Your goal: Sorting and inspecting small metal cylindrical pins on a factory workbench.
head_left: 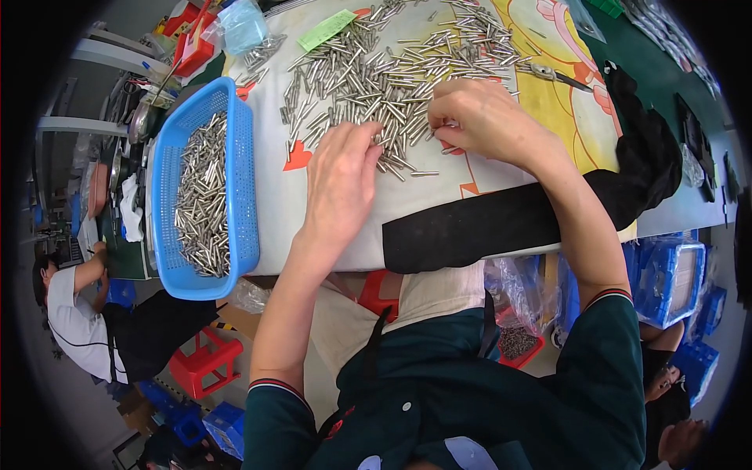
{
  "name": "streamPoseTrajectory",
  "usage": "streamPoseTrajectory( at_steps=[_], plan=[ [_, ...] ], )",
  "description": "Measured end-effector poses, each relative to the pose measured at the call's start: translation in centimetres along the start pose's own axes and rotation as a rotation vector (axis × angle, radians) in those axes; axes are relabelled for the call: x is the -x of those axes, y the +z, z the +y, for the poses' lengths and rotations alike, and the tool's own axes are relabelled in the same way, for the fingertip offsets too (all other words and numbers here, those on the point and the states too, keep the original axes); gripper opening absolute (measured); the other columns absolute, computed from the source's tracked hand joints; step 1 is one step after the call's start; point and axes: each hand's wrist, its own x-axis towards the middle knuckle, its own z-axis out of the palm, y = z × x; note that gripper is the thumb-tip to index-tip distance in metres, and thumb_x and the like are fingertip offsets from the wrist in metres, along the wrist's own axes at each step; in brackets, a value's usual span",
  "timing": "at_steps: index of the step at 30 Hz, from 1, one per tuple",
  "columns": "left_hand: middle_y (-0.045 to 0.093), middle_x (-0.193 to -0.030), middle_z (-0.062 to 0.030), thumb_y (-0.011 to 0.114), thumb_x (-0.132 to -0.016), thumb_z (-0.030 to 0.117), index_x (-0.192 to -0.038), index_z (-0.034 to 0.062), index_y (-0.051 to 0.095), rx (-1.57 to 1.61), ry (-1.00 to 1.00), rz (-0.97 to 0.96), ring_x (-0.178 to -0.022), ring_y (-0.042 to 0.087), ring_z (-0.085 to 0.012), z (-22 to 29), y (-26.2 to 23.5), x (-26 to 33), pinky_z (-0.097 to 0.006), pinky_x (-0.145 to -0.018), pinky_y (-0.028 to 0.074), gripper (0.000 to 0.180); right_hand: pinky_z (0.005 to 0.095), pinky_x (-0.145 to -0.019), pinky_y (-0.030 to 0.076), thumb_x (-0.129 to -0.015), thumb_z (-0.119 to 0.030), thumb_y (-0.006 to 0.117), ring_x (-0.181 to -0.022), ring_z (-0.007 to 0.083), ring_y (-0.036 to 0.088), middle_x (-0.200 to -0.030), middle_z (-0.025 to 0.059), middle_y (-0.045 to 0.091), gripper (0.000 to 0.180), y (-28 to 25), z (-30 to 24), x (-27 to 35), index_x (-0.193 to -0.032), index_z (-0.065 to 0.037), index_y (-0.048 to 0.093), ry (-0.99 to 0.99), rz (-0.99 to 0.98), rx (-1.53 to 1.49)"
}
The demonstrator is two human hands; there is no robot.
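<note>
Metal pins (pixel 368 74) heaped under fingertips of both hands.

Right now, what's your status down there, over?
Left hand flat on the metal pins. Right hand pinching pins at the pile's edge. Blue basket left, part full. Nothing in the way.

Green paper label (pixel 327 30) at table's far edge; clear plastic bag (pixel 241 25) to its left

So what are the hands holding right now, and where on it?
The right hand pinches what looks like a metal pin by one end. The left hand rests flat on the pile of pins; any grip is hidden.
</note>
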Motion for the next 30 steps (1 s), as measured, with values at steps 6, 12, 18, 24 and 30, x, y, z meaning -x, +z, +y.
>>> streamPoseTrajectory(
  at_steps=[6,12,18,24,30],
  plan=[
    [0.055,-0.079,-0.0113,0.064,-0.075,0.001,-0.079,0.0009,0.062,-0.002,-0.008,0.028,-0.078,0.055,-0.0294,0.6,1.1,-0.1,-0.039,-0.07,0.045,0.005,0.0415,-0.068,0.049,-0.068,-0.007,0.06,-0.077,0.0306,0.061,-0.075,0.0105,0.061,0.006,0.5,-0.5,-0.2,-0.069,-0.002,0.062,-0.066,0.108,0.109],
    [0.055,-0.075,-0.0086,0.066,-0.071,0.003,-0.077,0.0023,0.062,-0.232,0.102,0.021,-0.077,0.055,-0.0268,1.4,3.8,-1.8,-0.039,-0.07,0.043,0.006,0.0418,-0.066,0.047,-0.063,-0.013,0.065,-0.075,0.0323,0.06,-0.069,0.0138,0.061,0.013,-1.4,0.4,0.5,-0.068,-0.001,0.06,0.04,0.007,0.098],
    [0.055,-0.078,-0.0086,0.061,-0.07,0.004,-0.074,0.0029,0.062,-0.318,0.207,-0.049,-0.081,0.054,-0.0238,0.9,4.1,-2.8,-0.036,-0.073,0.041,0.004,0.0394,-0.063,0.044,-0.064,-0.009,0.063,-0.07,0.0301,0.058,-0.067,0.0105,0.058,0.011,-2.1,-0.5,1.4,-0.066,-0.001,0.056,0.028,-0.09,0.063],
    [0.054,-0.079,-0.0076,0.064,-0.069,0.004,-0.075,0.0038,0.059,-0.319,0.361,-0.089,-0.083,0.053,-0.0247,0.0,4.4,-4.0,-0.036,-0.075,0.041,0.008,0.0412,-0.063,0.045,-0.062,-0.009,0.062,-0.072,0.0315,0.059,-0.069,0.0117,0.059,0.01,-1.4,-1.6,1.5,-0.065,-0.002,0.056,-0.043,-0.162,0.073],
    [0.054,-0.08,-0.009,0.062,-0.069,0.006,-0.073,0.004,0.056,-0.371,0.447,-0.106,-0.084,0.053,-0.0251,-0.7,4.2,-4.9,-0.037,-0.076,0.041,0.008,0.0403,-0.063,0.049,-0.064,0.0,0.06,-0.071,0.0304,0.063,-0.068,0.0145,0.061,0.003,0.4,-3.5,2.1,-0.064,-0.003,0.061,-0.102,-0.059,0.263]
  ],
)
